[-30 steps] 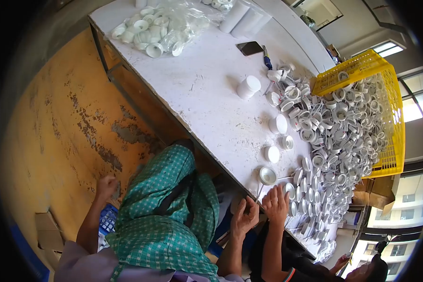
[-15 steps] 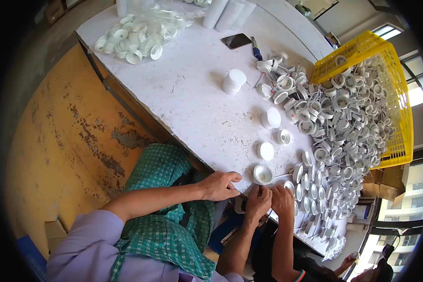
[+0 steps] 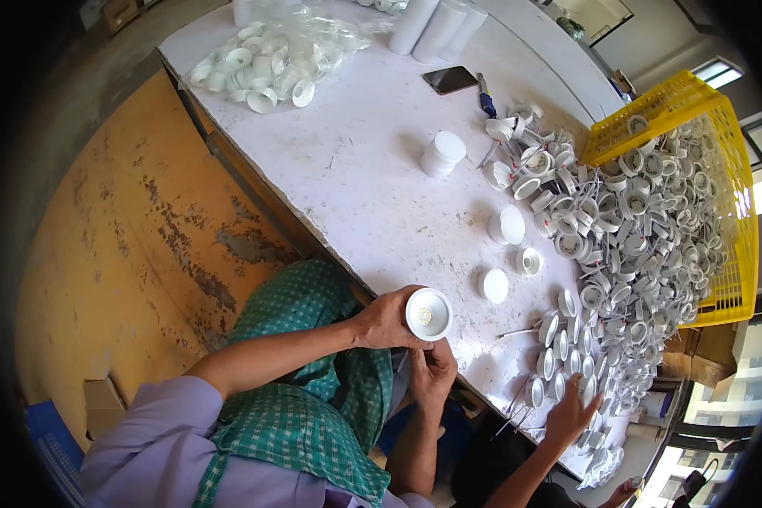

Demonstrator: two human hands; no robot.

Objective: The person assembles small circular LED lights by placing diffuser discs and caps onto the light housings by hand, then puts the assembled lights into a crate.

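Head view: gripping one white cup in left hand; right hand curled beneath, hold unclear; similar cups heaped beside yellow crate.

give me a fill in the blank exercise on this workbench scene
The left hand holds a round fitting coloured ____.
Beside the blue-handled tool lies a dark ____.
The large crate is coloured ____.
The cups near one corner of the table lie in a clear plastic ____.

Missing words: white; phone; yellow; bag
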